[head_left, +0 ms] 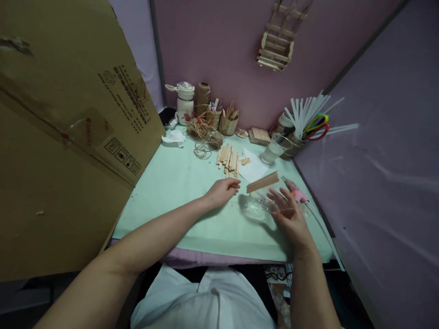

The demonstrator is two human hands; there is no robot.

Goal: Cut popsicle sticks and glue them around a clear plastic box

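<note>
My left hand (224, 192) rests on the pale green table cover, fingers curled together beside a loose pile of wooden craft sticks (227, 159); what they hold, if anything, is hidden. My right hand (288, 212) has its fingers spread around the end of a clear plastic container (257, 204), apparently gripping it. Just behind the container lies a flat block of joined wooden sticks (263, 182). A pink glue gun (297, 192) sits beyond my right fingers. White paper (254, 168) with short stick pieces (245, 161) lies near the pile.
A large cardboard box (78, 137) stands at the left. Tangled twine (204, 135), a white bottle (185, 105) and stick holders (228, 123) line the back. A clear cup (274, 150) stands before a container with white strips (303, 112) and scissors (317, 128).
</note>
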